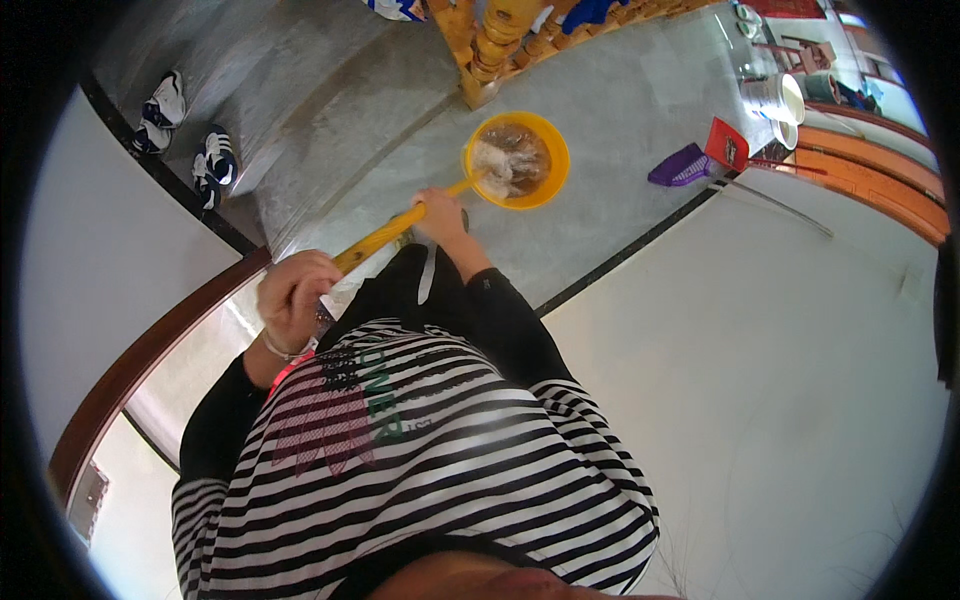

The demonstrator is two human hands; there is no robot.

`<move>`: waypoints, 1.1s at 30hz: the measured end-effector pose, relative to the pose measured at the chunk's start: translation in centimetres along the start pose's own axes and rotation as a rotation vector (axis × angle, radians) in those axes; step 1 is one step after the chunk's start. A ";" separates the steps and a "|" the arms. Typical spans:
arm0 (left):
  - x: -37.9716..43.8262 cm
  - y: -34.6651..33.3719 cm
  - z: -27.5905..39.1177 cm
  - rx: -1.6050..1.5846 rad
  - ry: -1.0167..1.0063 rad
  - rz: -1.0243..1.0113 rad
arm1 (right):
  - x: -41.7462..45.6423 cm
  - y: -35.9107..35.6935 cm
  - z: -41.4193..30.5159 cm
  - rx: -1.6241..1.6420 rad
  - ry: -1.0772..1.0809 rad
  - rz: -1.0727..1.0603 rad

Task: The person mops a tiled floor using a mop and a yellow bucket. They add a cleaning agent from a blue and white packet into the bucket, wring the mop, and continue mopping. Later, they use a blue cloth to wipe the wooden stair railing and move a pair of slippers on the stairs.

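My left hand (pixel 300 292) is closed around the upper end of a yellow mop handle (pixel 386 236), beside my striped shirt. Farther along the handle, toward the bucket, my right hand (pixel 439 214) grips it too. The handle slants into a round yellow bucket (pixel 561 161) on the grey floor. In the bucket are murky water and a pale, whitish mop head (pixel 499 165), partly under the surface and blurred.
Two pairs of shoes (pixel 214 161) lie by the left wall. A wooden baluster post (pixel 487 45) stands just beyond the bucket. At right are a purple broom (pixel 679 166), a red dustpan (pixel 726 144) and a white bucket (pixel 769 97). A white wall (pixel 735 322) borders the right side.
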State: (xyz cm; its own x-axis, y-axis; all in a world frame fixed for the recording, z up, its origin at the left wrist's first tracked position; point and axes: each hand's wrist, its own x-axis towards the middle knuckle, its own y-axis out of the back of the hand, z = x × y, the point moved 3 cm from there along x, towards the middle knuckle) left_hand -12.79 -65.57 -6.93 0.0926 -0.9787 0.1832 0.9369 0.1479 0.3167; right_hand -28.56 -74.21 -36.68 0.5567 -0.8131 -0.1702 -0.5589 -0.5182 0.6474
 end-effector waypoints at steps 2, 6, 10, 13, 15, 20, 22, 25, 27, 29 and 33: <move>-3.4 1.7 -1.6 0.035 0.239 0.083 | 0.1 -1.8 -0.4 -0.047 -0.009 -0.119; -10.9 4.7 -7.7 0.238 0.516 0.145 | -0.4 -7.1 0.5 -0.252 -0.031 -0.197; -19.0 6.4 -14.6 0.065 0.980 0.306 | -1.1 -10.3 2.4 -0.377 0.000 -0.316; -18.5 4.5 -13.6 -0.073 0.884 0.416 | -1.0 -8.3 2.1 -0.364 0.036 -0.413; -14.3 3.0 -10.9 -0.174 0.821 0.503 | -0.2 -4.7 1.4 -0.376 0.026 -0.378; -3.5 2.6 -3.4 -0.282 0.351 0.427 | 1.5 5.8 5.3 0.099 0.146 -0.012; -4.2 2.9 -3.5 -0.274 0.361 0.428 | 0.9 10.4 7.3 0.147 0.194 0.018; -7.3 2.3 -7.5 -0.324 0.571 0.436 | -0.3 14.5 13.2 0.337 0.060 -0.411; -7.7 1.4 -10.0 -0.426 0.705 0.459 | -2.3 16.1 16.7 0.212 0.048 -0.429; -7.9 0.7 -12.0 -0.483 0.826 0.444 | -3.5 16.9 14.4 -0.205 0.348 -0.500; -4.6 0.3 -14.8 -0.536 0.866 0.370 | -3.9 13.7 7.5 -0.607 0.647 -0.770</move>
State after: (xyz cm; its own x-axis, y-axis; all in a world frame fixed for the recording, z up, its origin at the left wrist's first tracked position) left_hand -7.92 -63.17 -21.41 0.4096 -0.6852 -0.6023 0.8078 0.5792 -0.1095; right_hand -42.99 -80.07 -32.71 0.9262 0.0365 -0.3752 0.3488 -0.4606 0.8162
